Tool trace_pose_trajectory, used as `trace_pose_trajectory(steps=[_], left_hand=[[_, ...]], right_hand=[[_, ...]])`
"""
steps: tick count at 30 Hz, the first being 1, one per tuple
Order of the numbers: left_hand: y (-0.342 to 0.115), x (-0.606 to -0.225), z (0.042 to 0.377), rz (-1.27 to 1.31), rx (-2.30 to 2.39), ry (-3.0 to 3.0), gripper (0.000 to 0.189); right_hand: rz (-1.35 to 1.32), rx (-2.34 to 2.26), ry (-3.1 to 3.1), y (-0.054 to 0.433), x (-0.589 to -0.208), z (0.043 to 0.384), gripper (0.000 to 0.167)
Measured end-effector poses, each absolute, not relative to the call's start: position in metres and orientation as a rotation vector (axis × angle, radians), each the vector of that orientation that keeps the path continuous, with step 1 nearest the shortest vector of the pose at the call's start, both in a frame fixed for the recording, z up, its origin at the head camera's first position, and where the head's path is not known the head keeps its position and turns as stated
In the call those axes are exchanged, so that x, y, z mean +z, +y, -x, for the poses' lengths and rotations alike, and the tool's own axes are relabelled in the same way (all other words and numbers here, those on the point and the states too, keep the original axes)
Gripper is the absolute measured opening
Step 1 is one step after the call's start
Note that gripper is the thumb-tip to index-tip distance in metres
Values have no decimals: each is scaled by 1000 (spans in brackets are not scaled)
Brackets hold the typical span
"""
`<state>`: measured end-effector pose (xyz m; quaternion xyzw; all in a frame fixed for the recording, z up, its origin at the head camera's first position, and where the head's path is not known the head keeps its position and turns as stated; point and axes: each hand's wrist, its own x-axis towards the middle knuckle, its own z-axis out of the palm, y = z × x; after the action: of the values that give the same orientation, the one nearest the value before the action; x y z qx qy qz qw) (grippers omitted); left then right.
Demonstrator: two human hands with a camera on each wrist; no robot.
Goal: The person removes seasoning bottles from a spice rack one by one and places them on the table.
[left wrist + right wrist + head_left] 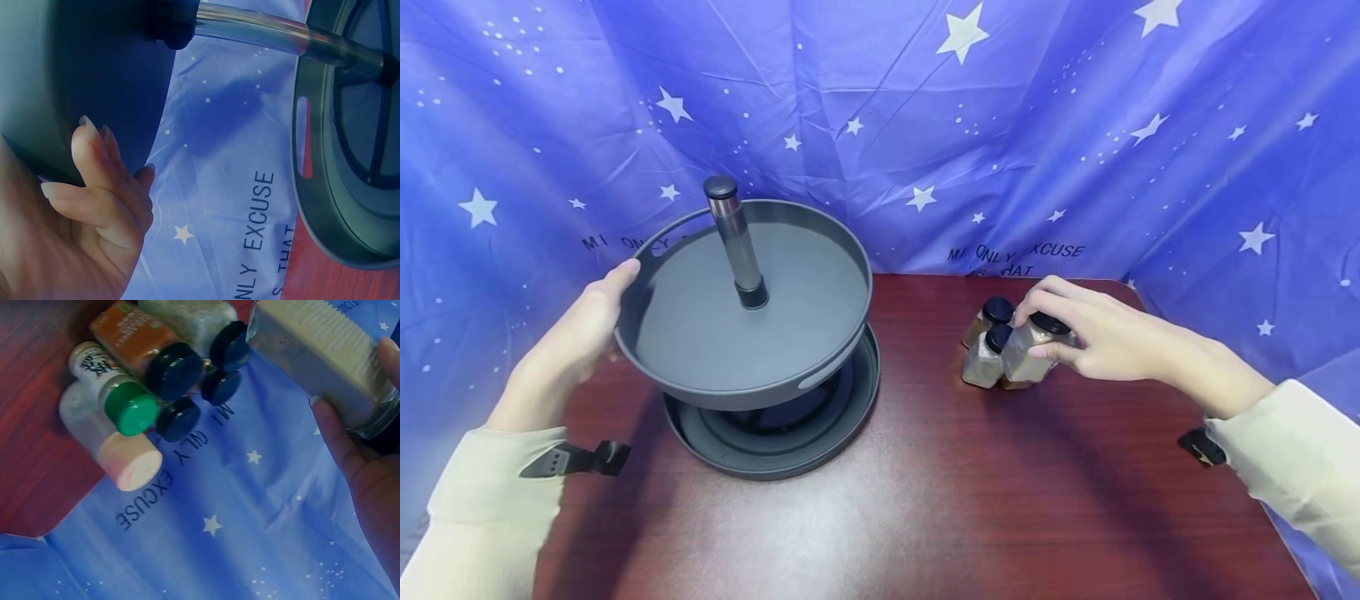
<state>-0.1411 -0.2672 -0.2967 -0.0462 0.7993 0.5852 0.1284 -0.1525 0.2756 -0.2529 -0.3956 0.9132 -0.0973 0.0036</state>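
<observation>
A dark grey two-tier round tray (797,333) stands on the table, with a metal post (733,242) rising through its upper tier. My left hand (587,321) grips the upper tier's left rim, thumb at the edge; the left wrist view has its curled fingers (106,156) against the tier's underside. On the right, my right hand (1086,329) holds a square glass spice jar (325,356) with a black lid and pale contents, between thumb and fingers. Beside it are two clear jars with black caps, the nearer one (981,364) holding something whitish.
The right wrist view adds an orange-labelled jar (134,334), a green-capped bottle (112,387) and a pink-capped bottle (112,444) in the same cluster. A blue star-printed cloth (880,125) hangs behind the red-brown table (925,500) and at its sides.
</observation>
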Motion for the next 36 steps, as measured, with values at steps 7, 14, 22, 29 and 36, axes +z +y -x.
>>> trace_pose_trajectory(steps=[7,14,22,29,36], left_hand=[[-267,-297,141,125,1758,2285,52],[-268,-297,141,149,1684,2343,55],[-268,-298,141,152,1671,2352,52],[-269,-297,143,150,1666,2344,53],[-268,-296,143,161,1631,2337,53]], right_hand=[[1255,-261,2836,283,-266,153,36],[1259,-274,2789,286,-278,151,36],[1209,-304,2741,287,-293,152,37],[1168,-304,2724,286,-305,152,38],[1274,-276,2693,285,-316,152,41]])
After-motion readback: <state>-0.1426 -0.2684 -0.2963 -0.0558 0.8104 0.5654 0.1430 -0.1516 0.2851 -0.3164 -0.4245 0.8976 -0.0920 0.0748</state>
